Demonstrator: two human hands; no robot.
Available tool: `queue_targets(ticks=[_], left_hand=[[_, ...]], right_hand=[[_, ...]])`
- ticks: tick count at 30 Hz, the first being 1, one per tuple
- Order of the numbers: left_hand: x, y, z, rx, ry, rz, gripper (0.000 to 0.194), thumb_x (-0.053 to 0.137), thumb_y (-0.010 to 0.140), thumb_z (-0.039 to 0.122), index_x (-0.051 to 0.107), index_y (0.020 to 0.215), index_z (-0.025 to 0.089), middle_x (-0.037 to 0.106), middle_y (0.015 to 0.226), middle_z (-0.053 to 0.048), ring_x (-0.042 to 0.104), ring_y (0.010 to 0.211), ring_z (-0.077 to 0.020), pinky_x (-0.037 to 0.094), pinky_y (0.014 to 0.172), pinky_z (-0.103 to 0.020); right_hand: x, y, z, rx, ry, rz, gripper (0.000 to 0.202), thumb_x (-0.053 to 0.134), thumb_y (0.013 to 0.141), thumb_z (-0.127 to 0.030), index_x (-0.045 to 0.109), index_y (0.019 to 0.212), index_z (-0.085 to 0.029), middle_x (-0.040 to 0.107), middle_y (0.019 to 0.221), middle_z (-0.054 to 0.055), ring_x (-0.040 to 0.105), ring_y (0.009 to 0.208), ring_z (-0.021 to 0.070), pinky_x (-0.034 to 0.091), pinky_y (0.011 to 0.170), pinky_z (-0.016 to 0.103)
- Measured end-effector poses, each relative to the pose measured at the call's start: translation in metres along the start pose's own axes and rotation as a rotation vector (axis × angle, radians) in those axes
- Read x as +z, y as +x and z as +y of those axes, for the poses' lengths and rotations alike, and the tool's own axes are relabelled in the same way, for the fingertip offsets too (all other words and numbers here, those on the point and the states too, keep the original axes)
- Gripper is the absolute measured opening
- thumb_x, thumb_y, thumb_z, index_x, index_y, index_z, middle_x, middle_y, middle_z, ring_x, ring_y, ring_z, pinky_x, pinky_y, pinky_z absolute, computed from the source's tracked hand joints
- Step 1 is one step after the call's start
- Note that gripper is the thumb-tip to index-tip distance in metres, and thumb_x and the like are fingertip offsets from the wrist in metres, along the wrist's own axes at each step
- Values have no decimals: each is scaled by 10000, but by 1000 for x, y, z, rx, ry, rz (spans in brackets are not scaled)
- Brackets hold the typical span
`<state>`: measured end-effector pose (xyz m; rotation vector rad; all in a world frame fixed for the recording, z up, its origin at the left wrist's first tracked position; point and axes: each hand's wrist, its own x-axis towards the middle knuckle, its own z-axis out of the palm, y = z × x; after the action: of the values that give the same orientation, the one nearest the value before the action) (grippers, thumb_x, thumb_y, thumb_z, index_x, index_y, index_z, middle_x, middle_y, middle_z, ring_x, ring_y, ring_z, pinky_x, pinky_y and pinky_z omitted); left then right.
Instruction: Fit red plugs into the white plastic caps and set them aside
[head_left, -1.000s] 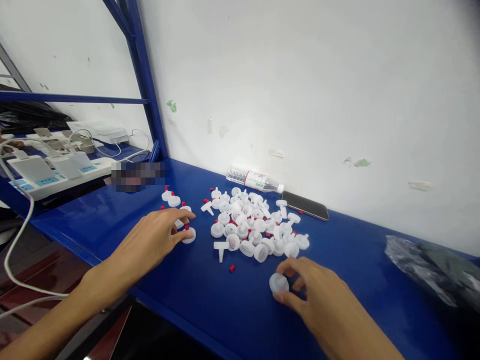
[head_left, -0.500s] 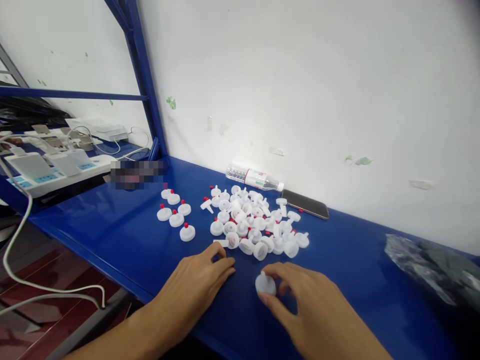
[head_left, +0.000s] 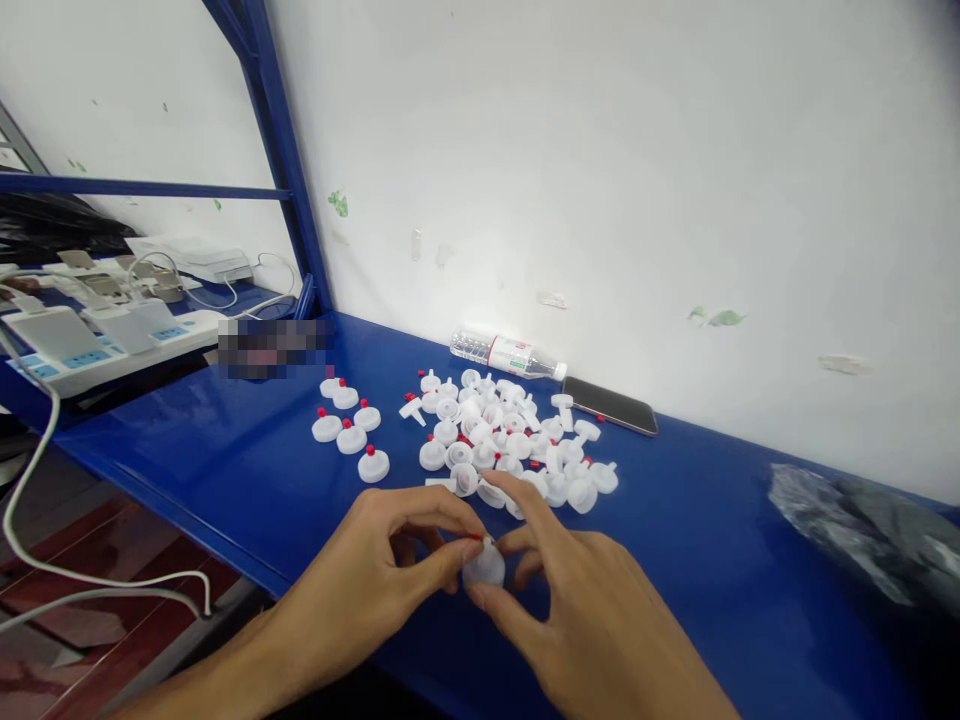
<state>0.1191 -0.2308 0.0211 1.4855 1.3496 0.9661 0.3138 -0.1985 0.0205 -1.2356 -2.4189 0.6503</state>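
Close to the table's front edge, a white round cap with a spout (head_left: pixel 484 568) sits between my two hands. My left hand (head_left: pixel 405 550) pinches a small red tip cap (head_left: pixel 475 538) beside the top of the spout. With thumb and fingers, my right hand (head_left: pixel 559 585) holds the white cap from the right side, its index finger raised. Beyond the hands lies a pile of similar white spout caps (head_left: pixel 487 425), some tipped over, with small red tip caps scattered among them. To the left stand several white caps topped with red tips (head_left: pixel 373 464).
Behind the pile, a clear water bottle (head_left: pixel 510 355) lies by the wall next to a dark phone (head_left: pixel 611 406). A plastic bag (head_left: pixel 847 530) rests on the right of the blue table (head_left: pixel 247 440). White power strips (head_left: pixel 112 355) and cables occupy the far left.
My right hand has moved left with the white cap. My left hand has come to meet it, and a red tip cap now shows in its fingers at the spout.
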Motion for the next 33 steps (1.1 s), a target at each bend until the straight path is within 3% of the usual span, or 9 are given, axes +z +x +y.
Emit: queue_targets(ticks=[4, 12, 18, 22, 28, 33], left_hand=[[1, 0, 2, 7, -71, 15, 152, 705, 886, 343, 777, 891, 210, 770, 824, -4, 678, 652, -126, 521, 617, -229], [1, -3, -1, 53, 192, 2, 173, 655, 915, 333, 817, 936, 275, 794, 845, 21, 668, 667, -126, 477, 607, -223], [-4, -1, 0, 52, 290, -38, 177, 633, 898, 280, 808, 927, 269, 792, 826, 38, 683, 675, -125, 471, 607, -211], [-23, 3, -3, 32, 428, -14, 207, 618, 903, 318, 807, 976, 280, 807, 875, 25, 720, 731, -159, 496, 628, -218], [-61, 10, -16, -56, 616, 93, 241, 587, 871, 398, 774, 831, 252, 793, 850, 0, 641, 491, -138, 510, 555, -260], [-77, 15, -18, -43, 809, 243, 257, 569, 828, 413, 778, 827, 263, 799, 903, -51, 733, 758, -262, 523, 682, -338]], right_hand=[[1, 0, -1, -25, 19, 0, 697, 639, 892, -273, 400, 1545, -317, 806, 923, -9, 771, 744, 238, 512, 623, 285], [5, 2, 1, -69, -103, 43, 740, 630, 875, -257, 372, 1567, -313, 771, 754, -45, 747, 633, 220, 462, 562, 268], [12, 1, 3, -105, -147, -3, 760, 664, 861, -249, 389, 1565, -320, 794, 842, -28, 757, 689, 225, 475, 581, 278], [12, 1, 6, -87, -164, 20, 701, 706, 858, -278, 465, 1515, -335, 807, 978, -4, 772, 772, 245, 517, 627, 301], [2, 5, 11, 94, -281, 164, 348, 599, 945, -256, 670, 1281, -308, 794, 910, 3, 765, 738, 248, 496, 565, 308], [3, 7, 15, 156, -347, 172, 365, 585, 961, -244, 648, 1316, -294, 781, 905, 9, 752, 692, 239, 467, 517, 306]])
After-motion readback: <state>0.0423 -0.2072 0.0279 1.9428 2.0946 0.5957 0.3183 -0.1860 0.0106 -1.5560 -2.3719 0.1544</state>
